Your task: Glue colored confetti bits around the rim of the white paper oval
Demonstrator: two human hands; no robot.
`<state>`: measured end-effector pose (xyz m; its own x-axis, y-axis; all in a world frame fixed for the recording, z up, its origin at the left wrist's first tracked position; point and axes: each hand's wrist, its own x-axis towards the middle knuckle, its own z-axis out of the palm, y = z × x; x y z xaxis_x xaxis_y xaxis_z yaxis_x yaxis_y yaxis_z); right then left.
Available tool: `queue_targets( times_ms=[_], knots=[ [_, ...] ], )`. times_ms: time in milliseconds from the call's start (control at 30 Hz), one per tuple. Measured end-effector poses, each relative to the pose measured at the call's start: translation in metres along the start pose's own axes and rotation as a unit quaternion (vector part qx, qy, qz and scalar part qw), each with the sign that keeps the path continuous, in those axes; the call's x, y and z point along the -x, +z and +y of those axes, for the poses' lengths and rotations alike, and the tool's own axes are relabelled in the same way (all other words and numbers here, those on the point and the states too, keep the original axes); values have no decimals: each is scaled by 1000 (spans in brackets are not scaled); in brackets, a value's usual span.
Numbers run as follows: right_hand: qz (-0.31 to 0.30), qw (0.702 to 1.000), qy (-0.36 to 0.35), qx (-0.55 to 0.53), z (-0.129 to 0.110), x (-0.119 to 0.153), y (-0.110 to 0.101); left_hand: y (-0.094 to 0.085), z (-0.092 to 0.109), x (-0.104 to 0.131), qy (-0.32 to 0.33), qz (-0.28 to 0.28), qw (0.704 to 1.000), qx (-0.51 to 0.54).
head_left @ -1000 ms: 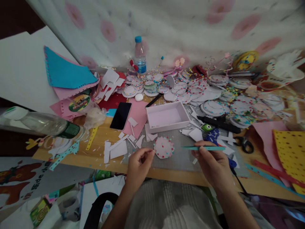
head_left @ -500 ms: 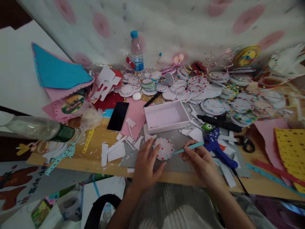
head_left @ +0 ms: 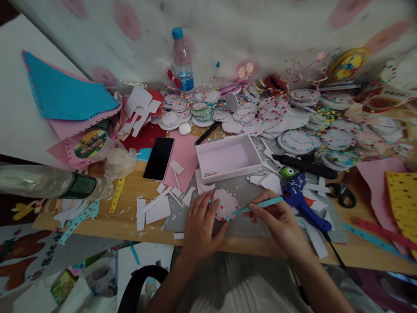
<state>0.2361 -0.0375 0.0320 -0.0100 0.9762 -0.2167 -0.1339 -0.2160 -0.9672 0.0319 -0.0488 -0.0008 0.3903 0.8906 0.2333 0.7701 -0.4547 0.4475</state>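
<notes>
A round pale disc [head_left: 225, 204] with red and blue dots round its edge lies on the grey mat [head_left: 247, 228]. The fingers and thumb of my left hand [head_left: 202, 224] rest against its left and lower edge. Pinched in my right hand [head_left: 273, 217] is a thin turquoise tool [head_left: 269, 201], its tip at the disc's lower right edge. An open white box [head_left: 228, 158] stands just behind the disc. Beyond the box, many dotted discs [head_left: 244, 112] are piled up.
To the right are a blue glue gun [head_left: 302, 202], black scissors [head_left: 342, 194] and yellow dotted sheet [head_left: 402, 200]. A phone [head_left: 158, 158], paper scraps [head_left: 158, 208] and a lying bottle [head_left: 48, 180] are on the left. A water bottle [head_left: 183, 63] stands at the back.
The camera view has shifted slightly. My left fingers have drawn closer together beside the disc. The turquoise tool stays in my right hand, with its tip still at the disc's edge.
</notes>
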Motion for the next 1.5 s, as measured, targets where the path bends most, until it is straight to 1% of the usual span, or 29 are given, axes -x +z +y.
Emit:
queue_targets(
  times_ms=[100, 267, 333, 467, 633, 833, 1033, 1167, 1400, 1500],
  knots=[
    [-14, 1000, 1, 24, -3, 3, -1, -1, 0, -2, -2, -8, 1000, -3],
    [-18, 996, -60, 71, -3, 13, -4, -1, 2, -3, -4, -9, 1000, -7],
    [-20, 993, -73, 91, -2, 16, -5, -1, 3, -3, -4, -9, 1000, -8],
    [-36, 989, -73, 126, -3, 16, -8, -1, 2, -3, -5, -13, 1000, -7],
    [-58, 985, -56, 153, -7, 7, -5, -1, 2, -3, -6, -14, 1000, -8],
    [-67, 986, -53, 144, -10, 5, -1, 0, 2, -3, -11, -12, 1000, -9],
    [-55, 991, -42, 115, -14, 5, 1, -1, 3, -3, -11, -19, 1000, -8],
    [-50, 993, -35, 105, -13, 5, 1, -1, 3, -3, -10, -14, 1000, -11],
    [-52, 992, -45, 102, -13, 4, 0, -1, 3, -4, -13, -8, 1000, -5],
    [-51, 991, -63, 106, -12, 4, 0, -1, 3, -4, -12, -7, 1000, -3]
  ],
)
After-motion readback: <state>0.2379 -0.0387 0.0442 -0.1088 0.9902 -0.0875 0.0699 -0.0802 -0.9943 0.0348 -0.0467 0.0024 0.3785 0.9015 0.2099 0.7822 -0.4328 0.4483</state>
